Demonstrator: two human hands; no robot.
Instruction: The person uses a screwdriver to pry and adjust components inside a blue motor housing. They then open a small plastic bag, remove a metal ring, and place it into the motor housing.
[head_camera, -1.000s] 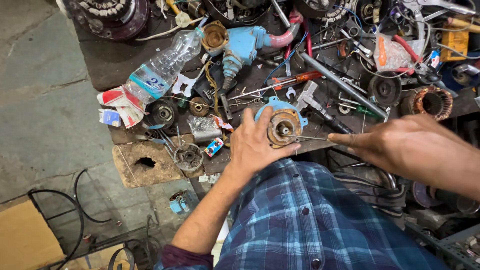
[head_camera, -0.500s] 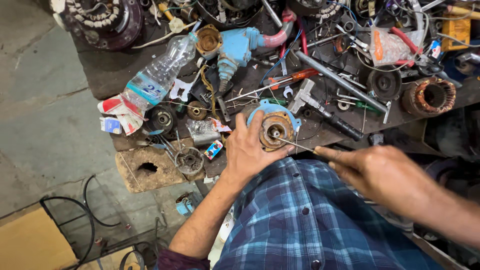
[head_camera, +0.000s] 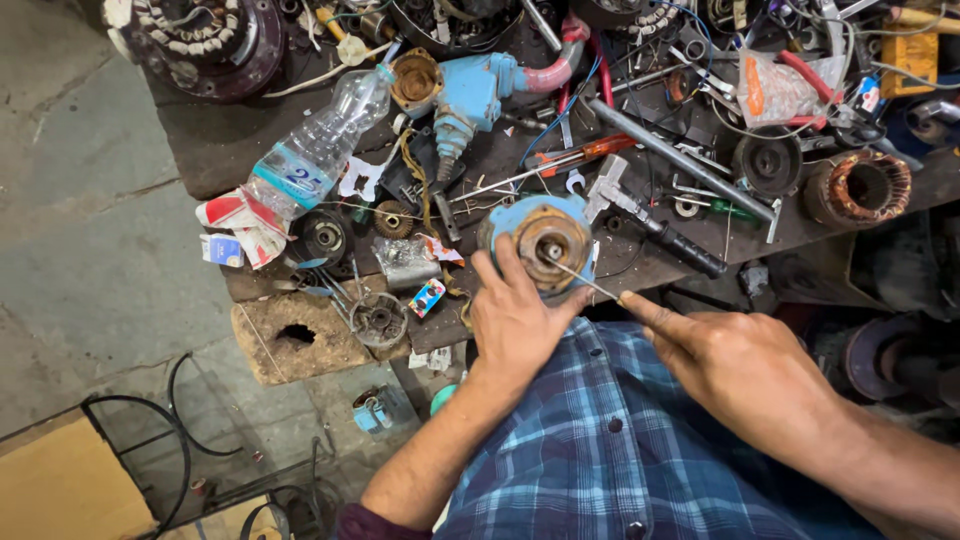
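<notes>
At the near edge of the cluttered surface (head_camera: 220, 150), a round blue motor part (head_camera: 547, 238) sits with its rusty open face turned up toward the person. The left hand (head_camera: 515, 322) cups its near side, fingers spread up against the rim, which seems meant to keep the part from turning or sliding off the edge. The right hand (head_camera: 745, 360) is closed narrowly around a thin metal rod (head_camera: 578, 279), forefinger stretched along it, so the tip can be steered finely; that tip reaches into the rusty centre of the part.

Just beyond the part lie a hammer-like tool with a black grip (head_camera: 650, 215) and a red-handled screwdriver (head_camera: 565, 160), both close to the work. Farther back rests a pale blue drill body (head_camera: 470, 95), and toward the left edge a clear plastic bottle (head_camera: 315, 150) lies on its side. A copper-wound coil (head_camera: 860, 187) stands near the right end. Small gears and bearings scatter along the near left part, beside a worn wooden block (head_camera: 300, 335) that juts out below the surface. The person's blue checked shirt (head_camera: 610, 450) fills the foreground.
</notes>
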